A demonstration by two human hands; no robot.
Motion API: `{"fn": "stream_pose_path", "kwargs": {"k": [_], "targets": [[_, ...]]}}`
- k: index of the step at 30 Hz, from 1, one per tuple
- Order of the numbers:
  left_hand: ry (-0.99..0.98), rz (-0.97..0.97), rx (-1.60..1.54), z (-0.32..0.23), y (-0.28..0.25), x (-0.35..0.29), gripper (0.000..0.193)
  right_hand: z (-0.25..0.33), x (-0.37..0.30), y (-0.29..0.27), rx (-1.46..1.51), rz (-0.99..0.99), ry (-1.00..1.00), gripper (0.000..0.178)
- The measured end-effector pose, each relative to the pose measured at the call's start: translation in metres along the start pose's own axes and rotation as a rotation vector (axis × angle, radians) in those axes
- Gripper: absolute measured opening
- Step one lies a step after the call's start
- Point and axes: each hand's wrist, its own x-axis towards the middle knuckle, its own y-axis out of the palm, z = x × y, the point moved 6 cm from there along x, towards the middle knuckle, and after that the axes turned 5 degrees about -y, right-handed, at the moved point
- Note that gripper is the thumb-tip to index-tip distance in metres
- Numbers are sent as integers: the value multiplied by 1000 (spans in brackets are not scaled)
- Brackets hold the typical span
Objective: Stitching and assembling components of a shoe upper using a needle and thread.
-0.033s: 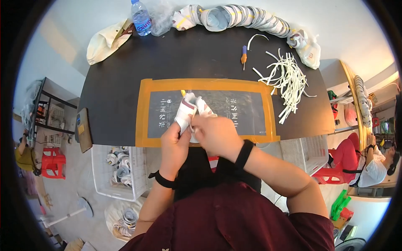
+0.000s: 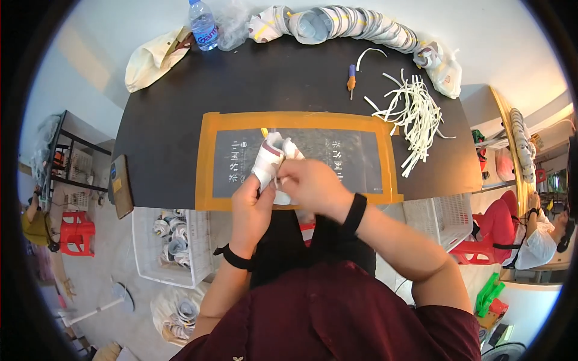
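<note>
A small white shoe upper (image 2: 267, 161) with maroon patches and a yellow tab stands tilted over the mat. My left hand (image 2: 251, 210) is closed round its lower end, thumb uppermost. At the upper's right side my right hand (image 2: 313, 185) has its fingers pinched together; what they hold is too small and hidden to name. Below both lies the dark printed mat (image 2: 361, 162), edged with orange tape. On the right of the table is a heap of white shoelaces (image 2: 415, 114). An awl-like tool (image 2: 351, 78) with a blue and orange handle lies behind it.
A row of nested shoe uppers (image 2: 361, 27) lines the table's back edge. At the back left are a water bottle (image 2: 203, 27) and a cream cloth bag (image 2: 156, 60). A phone (image 2: 121, 186) lies at the left edge. White baskets (image 2: 201, 246) stand below; a seated person (image 2: 530, 240) is at right.
My right hand has shifted slightly right and its fingers have turned up a little. My left hand and the shoe upper stay nearly where they were.
</note>
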Motion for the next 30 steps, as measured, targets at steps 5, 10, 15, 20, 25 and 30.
{"fn": "stream_pose_path", "kwargs": {"k": [5, 10, 15, 20, 25, 30], "targets": [[-19, 11, -36, 5, 3, 4, 27, 26, -12, 8, -425, -78, -271, 22], [-69, 12, -245, 5, 4, 4, 31, 9, -10, -1, -110, -90, -22, 16], [-66, -10, -97, 2, 4, 4, 31, 4, -21, -8, 44, -75, 11, 25], [-46, -16, -194, 7, 2, 3, 29, 6, -26, -7, 46, -99, 1, 26], [-179, 14, -332, 1, 2, 5, 29, 6, -24, -11, 87, -88, -22, 27], [-168, 36, -395, 7, 2, 5, 30, 5, -23, -8, 129, -101, -1, 26]]}}
